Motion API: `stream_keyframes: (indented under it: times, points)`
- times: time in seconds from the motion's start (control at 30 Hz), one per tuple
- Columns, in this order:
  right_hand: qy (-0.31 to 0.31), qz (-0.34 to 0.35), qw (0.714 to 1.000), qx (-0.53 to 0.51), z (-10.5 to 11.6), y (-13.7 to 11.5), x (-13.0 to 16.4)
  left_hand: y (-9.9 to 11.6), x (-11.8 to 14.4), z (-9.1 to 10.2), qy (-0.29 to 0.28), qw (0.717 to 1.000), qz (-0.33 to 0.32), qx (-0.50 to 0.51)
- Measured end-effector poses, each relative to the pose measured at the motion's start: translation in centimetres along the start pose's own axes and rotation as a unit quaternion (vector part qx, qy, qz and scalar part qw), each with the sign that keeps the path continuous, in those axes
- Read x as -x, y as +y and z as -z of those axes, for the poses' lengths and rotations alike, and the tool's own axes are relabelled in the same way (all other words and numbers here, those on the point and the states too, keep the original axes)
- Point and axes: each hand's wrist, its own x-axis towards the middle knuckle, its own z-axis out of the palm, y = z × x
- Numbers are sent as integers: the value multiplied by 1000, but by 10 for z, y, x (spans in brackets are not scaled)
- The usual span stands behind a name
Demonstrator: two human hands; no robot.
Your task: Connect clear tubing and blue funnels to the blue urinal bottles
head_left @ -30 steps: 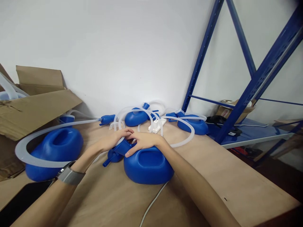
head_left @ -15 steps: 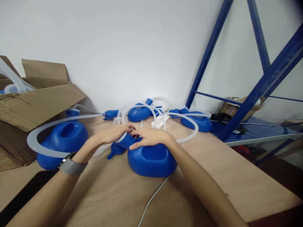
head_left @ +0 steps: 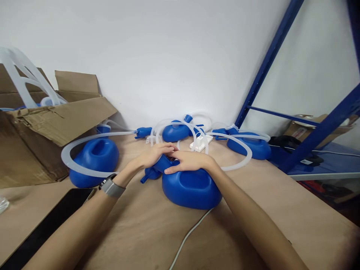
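Note:
A blue plastic urinal bottle with a moulded grip hollow lies on the wooden table in front of me. My right hand is wrapped over its top near the neck, thumb on the near side. My left hand closes round the mouth end of that neck, and its fingertips meet those of my right hand. The far side of the neck is hidden behind my fingers. Just left of the neck lies a blue funnel-like end piece. A translucent hose loops out behind the hands.
Similar blue bottles stand at the left, back and right. A cardboard box holds more hoses. A white power strip, a black phone-like slab, a white cable and blue shelving are around.
The view has swung left, so everything sits farther right in the picture. My left hand's fingers have reached farther over the bottle's mouth; my right hand stays on the bottle.

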Motion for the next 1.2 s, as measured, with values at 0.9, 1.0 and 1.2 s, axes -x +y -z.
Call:
stream_keyframes:
  times: [0.9, 1.0, 1.2]
  points:
    - [22, 114, 991, 66, -1, -3, -3, -16, 5, -10, -38, 923, 67, 377]
    - [16, 124, 991, 38, 0, -4, -3, -21, 2, -11, -56, 911, 89, 400]
    - [11, 59, 998, 5, -2, -1, 0, -18, 0, -9, -33, 964, 77, 252]
